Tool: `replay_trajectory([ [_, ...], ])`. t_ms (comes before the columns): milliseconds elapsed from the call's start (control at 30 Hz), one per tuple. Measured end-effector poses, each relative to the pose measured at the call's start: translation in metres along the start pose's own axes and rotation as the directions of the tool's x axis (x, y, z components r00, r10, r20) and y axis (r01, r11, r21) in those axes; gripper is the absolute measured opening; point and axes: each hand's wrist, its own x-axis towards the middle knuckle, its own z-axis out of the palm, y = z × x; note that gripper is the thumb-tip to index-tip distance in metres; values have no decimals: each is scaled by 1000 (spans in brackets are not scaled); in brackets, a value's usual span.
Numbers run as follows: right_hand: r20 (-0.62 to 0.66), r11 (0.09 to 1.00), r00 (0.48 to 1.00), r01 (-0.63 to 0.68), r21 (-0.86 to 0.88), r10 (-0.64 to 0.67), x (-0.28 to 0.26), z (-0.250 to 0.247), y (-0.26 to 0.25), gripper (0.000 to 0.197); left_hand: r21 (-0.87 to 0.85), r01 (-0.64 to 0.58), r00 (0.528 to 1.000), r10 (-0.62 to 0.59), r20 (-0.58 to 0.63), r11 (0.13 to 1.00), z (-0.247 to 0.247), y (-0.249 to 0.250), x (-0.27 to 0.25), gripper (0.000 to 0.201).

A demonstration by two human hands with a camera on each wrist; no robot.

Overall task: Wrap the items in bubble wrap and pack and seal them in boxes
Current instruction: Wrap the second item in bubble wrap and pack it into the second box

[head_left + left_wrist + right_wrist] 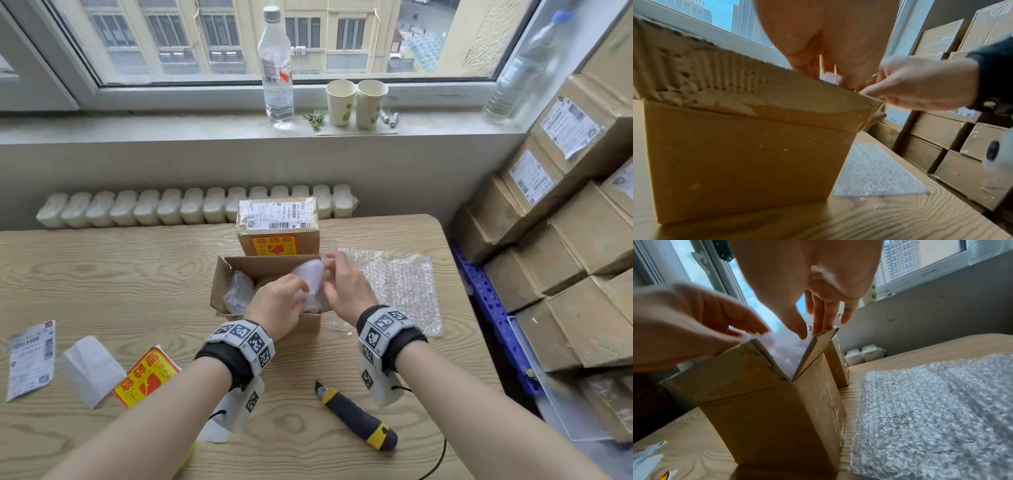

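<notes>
A yellow-and-black utility knife [356,416] is lying nearest on the wooden surface [102,274], at 5 o'clock from the open cardboard box [219,291]. Over the box, the left hand [279,305] and right hand [346,284] are each pinching a white, translucent bubble-wrapped bundle [310,274] sitting in the box's right half. A flat bubble wrap sheet [397,287] is lying at 3 o'clock. A sealed, labelled box [277,228] is standing at 12 o'clock.

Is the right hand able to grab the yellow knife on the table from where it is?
Probably yes. The utility knife lies bare on the table, near the right wrist, with nothing on it. But the right hand is busy at the bubble-wrapped item in the open box, so it must let go first.
</notes>
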Motion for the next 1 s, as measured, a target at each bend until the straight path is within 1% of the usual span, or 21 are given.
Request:
replay_trajectory([
  [33,-15,1000,1000,-4,29,5,1,-1,-1,48,3,3,999,-3,38,1000,3,0,-1,17],
  [67,-29,999,999,20,28,-19,2,-2,-1,47,3,9,998,-9,62,1000,6,1,-2,21],
  [167,-2,979,984,177,-105,-178,3,-3,2,31,16,64,991,-65,121,998,9,2,-2,30],
  [233,67,953,972,234,-193,-225,3,-4,2,30,57,92,970,-103,222,994,10,-2,-1,34],
  [300,191,905,951,292,-310,-242,3,-3,0,30,89,87,941,-111,319,992,13,-7,-2,37],
  [367,300,846,924,347,-404,-236,3,-1,-6,29,61,84,932,-100,348,995,16,-12,-6,38],
  [433,358,794,909,377,-478,-216,3,1,-10,31,20,85,955,-87,283,996,19,-13,-11,36],
  [500,395,748,899,392,-536,-189,3,4,-11,32,0,102,984,-101,147,995,19,-14,-16,30],
  [533,408,730,895,399,-554,-179,3,6,-11,33,14,106,991,-107,78,994,20,-14,-17,27],
  [567,414,719,893,403,-566,-175,3,7,-9,33,36,116,993,-117,22,993,20,-16,-19,26],
  [633,392,723,899,400,-563,-193,1,11,-3,44,66,169,985,-166,-52,983,20,-18,-19,37],
  [700,384,734,901,398,-550,-201,0,16,2,59,87,253,967,-251,-35,964,22,-18,-20,54],
  [733,387,738,899,402,-543,-205,-1,17,5,62,102,288,957,-289,-8,952,23,-18,-20,59],
  [767,396,738,897,401,-544,-196,-1,18,5,61,116,311,949,-314,14,943,23,-17,-20,61],
  [800,401,746,898,392,-538,-182,-1,18,5,55,112,323,944,-328,34,940,23,-17,-20,62],
  [867,394,803,908,339,-490,-142,1,16,3,40,53,304,950,-307,55,951,22,-18,-21,59],
  [900,362,840,921,305,-448,-142,1,15,1,36,15,273,961,-274,48,962,22,-19,-21,56],
  [967,228,905,959,241,-351,-167,1,13,1,31,-43,192,981,-191,26,980,21,-21,-22,51],
  [1000,169,922,969,226,-316,-180,2,12,1,27,-60,156,988,-156,15,986,22,-21,-23,49],
])
